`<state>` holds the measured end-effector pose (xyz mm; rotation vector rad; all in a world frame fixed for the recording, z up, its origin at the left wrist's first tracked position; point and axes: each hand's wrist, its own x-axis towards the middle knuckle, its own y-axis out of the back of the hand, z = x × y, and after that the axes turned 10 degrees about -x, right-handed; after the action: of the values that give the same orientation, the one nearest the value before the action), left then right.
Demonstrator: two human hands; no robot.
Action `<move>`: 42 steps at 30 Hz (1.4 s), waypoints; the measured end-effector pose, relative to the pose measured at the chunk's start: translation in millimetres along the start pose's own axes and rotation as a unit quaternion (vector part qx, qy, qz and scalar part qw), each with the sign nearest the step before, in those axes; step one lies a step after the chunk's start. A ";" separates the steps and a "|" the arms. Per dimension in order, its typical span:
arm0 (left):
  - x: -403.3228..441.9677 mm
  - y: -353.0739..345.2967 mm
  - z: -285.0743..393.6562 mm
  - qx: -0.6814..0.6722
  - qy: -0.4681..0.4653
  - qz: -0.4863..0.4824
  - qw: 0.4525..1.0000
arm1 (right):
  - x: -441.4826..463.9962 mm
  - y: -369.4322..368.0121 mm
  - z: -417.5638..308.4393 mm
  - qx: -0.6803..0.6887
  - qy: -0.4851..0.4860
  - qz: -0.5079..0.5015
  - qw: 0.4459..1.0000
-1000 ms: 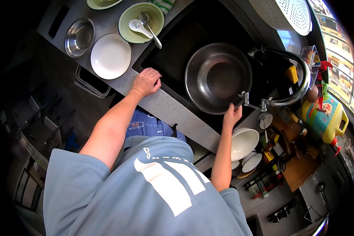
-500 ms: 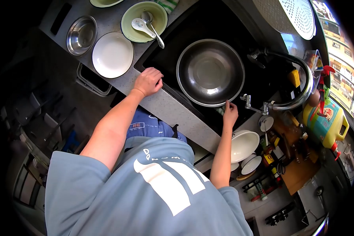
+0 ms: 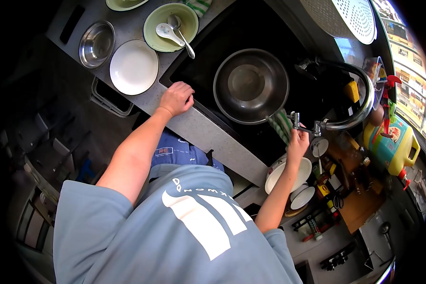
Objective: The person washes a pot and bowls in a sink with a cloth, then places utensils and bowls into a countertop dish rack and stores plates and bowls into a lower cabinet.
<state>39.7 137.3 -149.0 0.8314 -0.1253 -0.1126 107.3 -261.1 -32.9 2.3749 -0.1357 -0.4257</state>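
Note:
A dark metal wok (image 3: 251,86) sits over the black sink (image 3: 213,52). At its lower right rim a green-and-white striped cloth (image 3: 281,125) hangs from my right hand (image 3: 298,142), whose fingers are pinched on it beside the faucet's small metal fitting (image 3: 296,119). My left hand (image 3: 177,98) rests with curled fingers on the counter's front edge, left of the sink, and nothing shows in it. The white plate (image 3: 134,67) is the nearest dish to that hand.
Back left are a metal bowl (image 3: 96,44) and a green bowl (image 3: 170,27) holding two spoons. A curved faucet (image 3: 364,94) arches at the right, with a yellow sponge (image 3: 351,91) and yellow bottle (image 3: 396,142) beyond. White bowls (image 3: 302,171) stand by my right forearm.
My right hand has moved right, away from the wok's rim, and the striped cloth now shows stretched from it. The wok has shifted left and changed its tilt. My left hand stays put.

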 end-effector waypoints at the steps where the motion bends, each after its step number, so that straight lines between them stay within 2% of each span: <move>1: 0.7 0.1 -0.3 0.002 -0.005 0.008 1.000 | 2.6 -10.3 -1.3 0.019 -0.002 -0.007 1.000; 3: 1.5 2.1 2.1 0.001 -0.006 0.007 1.000 | 8.0 -29.8 -4.0 0.055 -0.007 -0.023 0.998; 4: 2.2 3.1 2.1 0.002 -0.006 0.007 1.000 | 14.5 -39.6 22.3 0.050 0.033 -0.039 0.997; 7: 1.0 1.4 0.5 -0.001 -0.003 0.009 1.000 | 15.9 -61.2 22.6 0.118 -0.028 -0.044 0.992; 10: 0.6 0.7 0.1 -0.005 -0.003 0.010 1.000 | 29.2 -76.8 42.4 0.078 0.006 -0.036 0.996; 13: -0.2 1.0 -0.5 -0.014 0.008 -0.012 1.000 | 49.8 -72.2 62.6 0.035 0.077 0.047 0.995; 14: -0.3 0.5 0.4 -0.011 0.009 -0.013 1.000 | 48.3 -61.2 27.6 0.038 0.089 0.072 0.993; 15: 0.0 0.6 0.7 -0.009 0.009 -0.013 1.000 | 56.8 -49.1 26.9 0.054 0.023 0.050 0.997; 17: 0.6 0.7 2.2 -0.009 0.007 -0.012 1.000 | 87.7 -34.5 19.8 -0.003 0.004 0.029 1.000; 20: 3.2 1.1 3.1 -0.014 0.014 -0.016 1.000 | 121.4 -27.5 -10.4 -0.142 0.098 0.027 0.985; 23: 5.1 3.6 4.7 -0.011 0.006 -0.015 1.000 | 134.6 -28.9 -45.1 -0.179 0.129 -0.016 0.975; 29: 4.0 1.2 2.3 -0.001 0.003 -0.008 1.000 | 130.0 -36.8 -42.4 -0.254 0.185 0.001 0.949; 31: 5.5 2.4 2.8 0.004 -0.004 -0.003 1.000 | 127.4 -34.8 -40.5 -0.290 0.182 -0.008 0.939; 32: 4.8 3.7 2.9 0.008 -0.007 -0.003 1.000 | 125.2 -35.7 -36.9 -0.251 0.163 0.017 0.954; 34: 5.2 4.5 2.2 0.006 -0.001 -0.009 1.000 | 118.5 -37.5 -20.8 -0.173 0.118 0.070 0.975; 36: 4.8 3.2 2.8 0.002 0.000 -0.013 1.000 | 108.5 -36.7 31.3 -0.181 0.046 0.087 0.979; 37: 5.3 2.6 1.8 0.000 -0.002 -0.012 1.000 | 107.3 -39.9 78.6 -0.224 0.005 0.073 0.972; 38: 4.3 2.7 1.3 0.000 -0.003 -0.011 1.000 | 98.9 -40.3 117.8 -0.222 -0.030 0.019 0.974; 39: 3.7 3.1 1.3 -0.001 0.003 -0.018 1.000 | 82.0 -43.2 132.6 -0.302 -0.001 0.032 0.953; 40: 3.5 3.7 1.3 -0.001 0.008 -0.025 1.000 | 77.2 -45.8 153.7 -0.390 -0.066 -0.031 0.918; 42: 2.2 4.3 3.1 0.000 0.014 -0.033 0.999 | 69.7 -56.9 172.1 -0.373 -0.030 -0.030 0.927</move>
<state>41.6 137.6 -143.6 0.8374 -0.0726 -0.1625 113.2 -342.9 -208.9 1.6174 0.0680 -0.4747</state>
